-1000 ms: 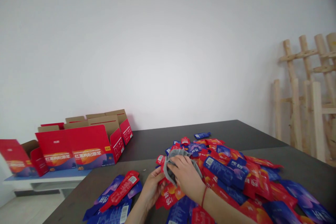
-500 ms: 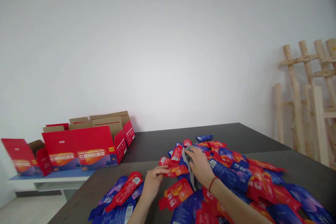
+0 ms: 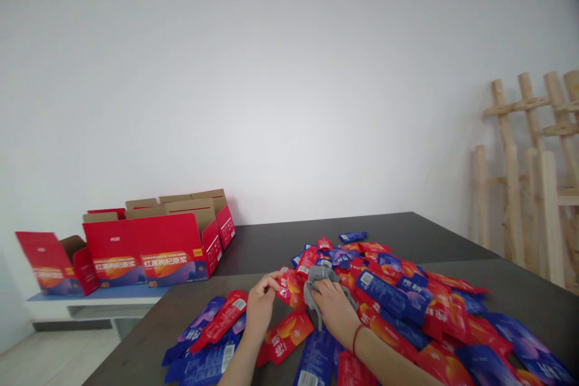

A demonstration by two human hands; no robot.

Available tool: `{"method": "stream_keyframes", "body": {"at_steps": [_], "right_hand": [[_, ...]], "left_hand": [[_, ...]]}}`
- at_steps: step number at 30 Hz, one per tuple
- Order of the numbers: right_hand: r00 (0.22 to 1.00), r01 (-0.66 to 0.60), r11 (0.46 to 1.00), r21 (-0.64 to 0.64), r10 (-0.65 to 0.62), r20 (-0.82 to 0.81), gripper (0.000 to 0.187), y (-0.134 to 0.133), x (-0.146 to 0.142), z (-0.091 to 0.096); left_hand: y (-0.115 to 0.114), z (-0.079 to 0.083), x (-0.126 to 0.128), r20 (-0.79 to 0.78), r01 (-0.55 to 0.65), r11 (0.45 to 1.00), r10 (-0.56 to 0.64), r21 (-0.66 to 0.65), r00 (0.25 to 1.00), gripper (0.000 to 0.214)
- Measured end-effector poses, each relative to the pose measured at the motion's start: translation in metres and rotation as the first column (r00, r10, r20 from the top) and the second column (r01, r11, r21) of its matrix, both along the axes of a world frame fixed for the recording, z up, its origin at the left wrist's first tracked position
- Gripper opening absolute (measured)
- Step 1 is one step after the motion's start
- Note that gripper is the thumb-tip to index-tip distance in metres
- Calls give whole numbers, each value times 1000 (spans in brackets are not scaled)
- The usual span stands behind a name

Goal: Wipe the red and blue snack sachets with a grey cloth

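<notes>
My left hand (image 3: pixel 260 307) pinches a red sachet (image 3: pixel 290 287) at its edge and holds it up just above the dark table (image 3: pixel 271 247). My right hand (image 3: pixel 333 309) is closed on a crumpled grey cloth (image 3: pixel 316 280), pressed against that sachet. A red string bracelet sits on my right wrist. Both hands work at the near left edge of a big heap of red and blue sachets (image 3: pixel 407 301).
A smaller stack of red and blue sachets (image 3: pixel 208 335) lies at the left of my hands. Open red cartons (image 3: pixel 154 247) stand on a low white shelf (image 3: pixel 90 304) beyond the table's left edge. Wooden frames (image 3: pixel 534 181) lean on the right wall.
My right hand, with the grey cloth, reached forward into the heap and then came back toward me. My left hand lifted a red sachet up against the cloth.
</notes>
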State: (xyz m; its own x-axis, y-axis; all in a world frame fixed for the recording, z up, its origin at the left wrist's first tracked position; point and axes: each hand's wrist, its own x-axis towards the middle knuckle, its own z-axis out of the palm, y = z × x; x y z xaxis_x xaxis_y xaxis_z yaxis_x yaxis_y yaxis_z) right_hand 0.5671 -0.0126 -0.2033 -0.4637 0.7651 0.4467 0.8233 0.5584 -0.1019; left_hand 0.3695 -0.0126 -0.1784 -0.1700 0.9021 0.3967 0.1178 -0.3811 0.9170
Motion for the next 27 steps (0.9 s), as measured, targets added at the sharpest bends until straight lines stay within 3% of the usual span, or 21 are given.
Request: {"method": "stream_keyframes", "body": {"at_steps": [2,6,9,13,17,20,24,27], "right_hand": [[1000,-1,1000,-6,1,-8,35,4,8,-3],[977,91,995,-31,-95,-192,43,0,5,5],[968,47,999,7,-44,-245,46,-10,-9,19],[988,-121,989,84,128,-82,47,-24,-29,27],[989,-149,977,150,144,46,38,-24,-28,18],[994,-91,985,147,81,71,36,-17,-14,7],[996,-46,996,76,40,74,38,-12,11,1],[1000,-24,999,25,24,7,42,-13,25,3]], "left_hand": [[1,1,-4,36,-9,1000,9,3,999,13],[3,-5,-1,103,3,1000,-3,-3,995,10],[4,-16,11,247,73,995,-55,-63,968,8],[2,-27,26,486,200,974,-122,-110,865,18],[-1,-22,26,583,206,967,-81,-152,808,23],[-2,-10,14,563,129,981,-26,-144,826,22],[-6,10,-18,472,-85,995,102,-58,876,19],[-18,22,-52,208,-363,930,345,57,915,16]]}}
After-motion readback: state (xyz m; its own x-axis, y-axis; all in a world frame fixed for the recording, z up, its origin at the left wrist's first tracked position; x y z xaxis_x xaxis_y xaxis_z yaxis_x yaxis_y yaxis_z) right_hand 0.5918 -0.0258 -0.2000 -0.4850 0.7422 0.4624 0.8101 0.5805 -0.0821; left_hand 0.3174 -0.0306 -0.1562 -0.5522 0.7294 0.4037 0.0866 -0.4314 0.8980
